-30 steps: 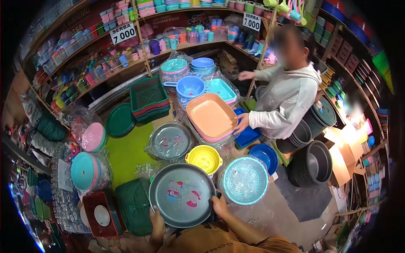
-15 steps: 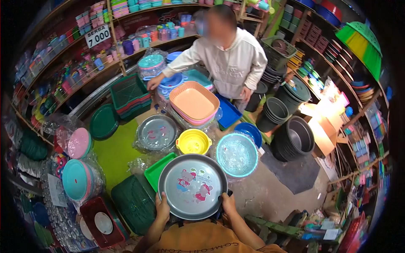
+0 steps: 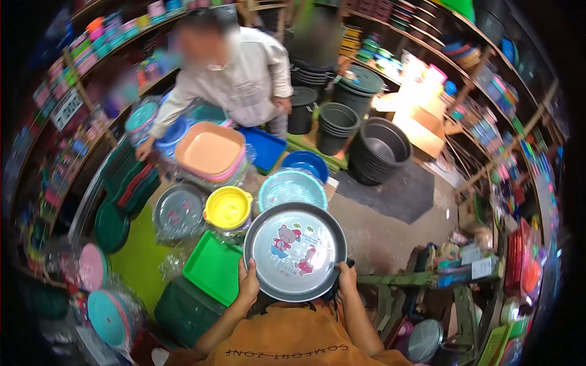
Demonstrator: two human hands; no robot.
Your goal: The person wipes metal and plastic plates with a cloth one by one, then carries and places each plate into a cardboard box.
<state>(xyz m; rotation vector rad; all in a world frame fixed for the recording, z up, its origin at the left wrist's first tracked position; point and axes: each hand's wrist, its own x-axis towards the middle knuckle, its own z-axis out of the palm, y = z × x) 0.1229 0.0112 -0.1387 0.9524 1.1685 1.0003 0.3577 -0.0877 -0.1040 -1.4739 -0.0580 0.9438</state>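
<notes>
A round grey tray (image 3: 293, 244) with a raised rim and printed cartoon bears is held in front of my chest. My left hand (image 3: 248, 282) grips its left edge, and my right hand (image 3: 347, 279) grips its right edge, fingers partly hidden beneath. Something small and black shows beside my right fingers; I cannot make it out. Just past the tray lie a light-blue basket (image 3: 293, 190) and a yellow basin (image 3: 227, 208). To its left is a green rectangular tray (image 3: 210, 268). A similar grey tray in plastic wrap (image 3: 179, 212) lies farther left.
Across from me a person (image 3: 238, 79) in a light hoodie reaches toward stacked green crates (image 3: 131, 180). Peach basins (image 3: 210, 149) stand in the middle, black buckets (image 3: 379, 149) at right. A wooden bench (image 3: 421, 279) is near my right side; loaded shelves surround the room.
My view has turned to the right, so the surroundings sit farther left. The grey tray stays in both my hands. The other person now leans lower with an arm still stretched toward the crates.
</notes>
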